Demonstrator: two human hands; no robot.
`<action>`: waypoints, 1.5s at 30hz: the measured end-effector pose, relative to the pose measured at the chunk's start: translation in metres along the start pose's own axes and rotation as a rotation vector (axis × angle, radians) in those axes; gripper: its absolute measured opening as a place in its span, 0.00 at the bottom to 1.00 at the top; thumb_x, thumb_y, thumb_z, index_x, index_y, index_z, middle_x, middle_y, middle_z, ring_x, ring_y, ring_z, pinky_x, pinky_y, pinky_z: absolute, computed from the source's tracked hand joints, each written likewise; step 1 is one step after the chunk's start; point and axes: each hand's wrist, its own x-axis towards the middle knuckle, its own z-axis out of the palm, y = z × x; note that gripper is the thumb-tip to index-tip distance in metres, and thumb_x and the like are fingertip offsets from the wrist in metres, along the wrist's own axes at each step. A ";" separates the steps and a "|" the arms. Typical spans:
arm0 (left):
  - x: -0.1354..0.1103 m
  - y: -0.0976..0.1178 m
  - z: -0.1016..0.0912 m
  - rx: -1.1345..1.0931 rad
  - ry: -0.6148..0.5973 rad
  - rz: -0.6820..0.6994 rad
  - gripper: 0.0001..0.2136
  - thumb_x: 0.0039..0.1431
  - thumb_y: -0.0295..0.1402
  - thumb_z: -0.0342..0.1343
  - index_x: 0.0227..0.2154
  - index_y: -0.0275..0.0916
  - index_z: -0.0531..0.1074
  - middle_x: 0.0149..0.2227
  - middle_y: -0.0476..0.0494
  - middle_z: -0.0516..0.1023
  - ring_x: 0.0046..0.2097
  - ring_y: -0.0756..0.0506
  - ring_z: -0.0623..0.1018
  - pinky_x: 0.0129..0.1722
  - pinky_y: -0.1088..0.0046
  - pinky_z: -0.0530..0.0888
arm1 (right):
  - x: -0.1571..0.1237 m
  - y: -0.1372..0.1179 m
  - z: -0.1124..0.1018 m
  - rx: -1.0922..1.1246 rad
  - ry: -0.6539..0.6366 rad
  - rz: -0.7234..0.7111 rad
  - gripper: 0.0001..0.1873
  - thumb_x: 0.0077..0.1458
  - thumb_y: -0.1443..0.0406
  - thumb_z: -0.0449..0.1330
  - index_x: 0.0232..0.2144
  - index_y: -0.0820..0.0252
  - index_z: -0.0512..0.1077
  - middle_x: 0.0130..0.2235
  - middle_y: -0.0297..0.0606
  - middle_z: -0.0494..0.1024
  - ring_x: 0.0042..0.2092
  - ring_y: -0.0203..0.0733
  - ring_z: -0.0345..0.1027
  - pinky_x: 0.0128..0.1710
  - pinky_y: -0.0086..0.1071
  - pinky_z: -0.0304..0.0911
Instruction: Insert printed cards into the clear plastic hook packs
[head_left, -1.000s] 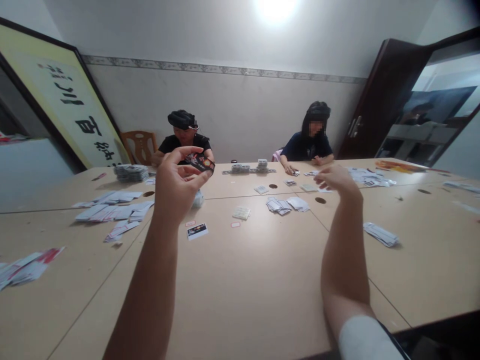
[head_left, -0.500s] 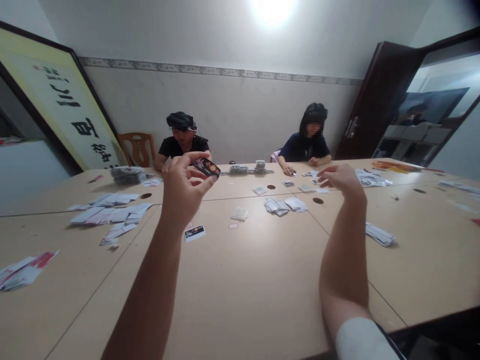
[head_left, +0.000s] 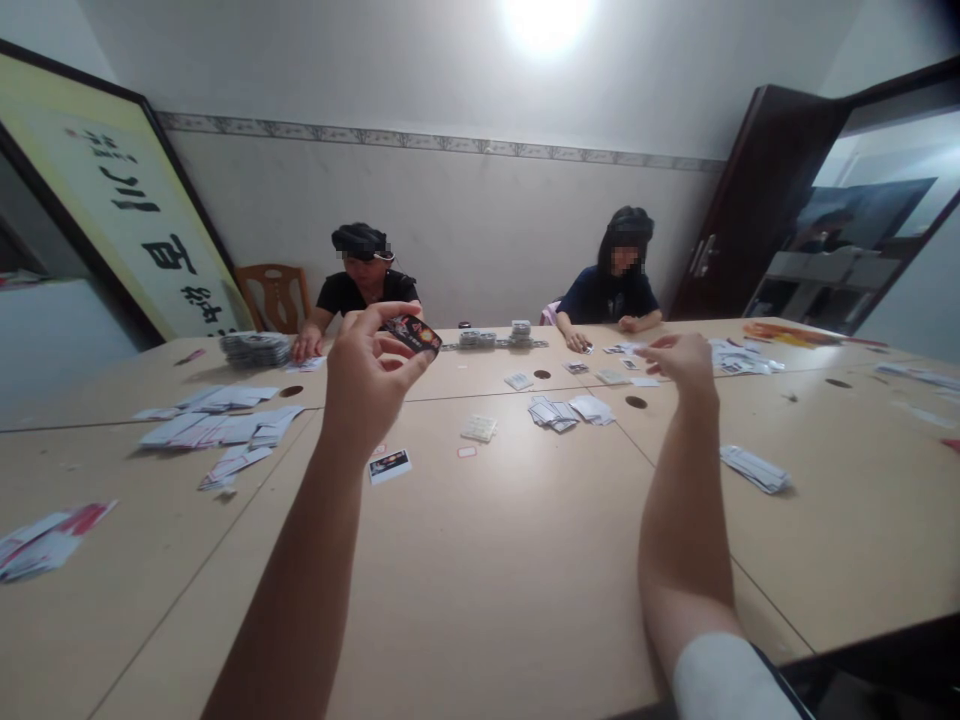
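Dark card (head_left: 412,334) sits pinched at the left hand's (head_left: 369,380) fingertips.

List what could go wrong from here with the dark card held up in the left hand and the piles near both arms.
1. The left hand pinches the dark card only at its fingertips, well above the table. It may slip and drop near the single card lying below.
2. The right hand is raised, and its forearm is close to a small stack. Swinging the arm outward could scatter that stack.
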 end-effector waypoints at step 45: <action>0.018 0.010 -0.078 -0.028 0.516 0.279 0.31 0.25 0.35 0.74 0.40 0.31 0.79 0.35 0.45 0.76 0.30 0.46 0.79 0.44 0.50 0.82 | -0.064 -0.077 0.009 0.518 0.112 -0.639 0.27 0.59 0.53 0.64 0.12 0.58 0.66 0.12 0.28 0.64 0.15 0.29 0.58 0.17 0.25 0.52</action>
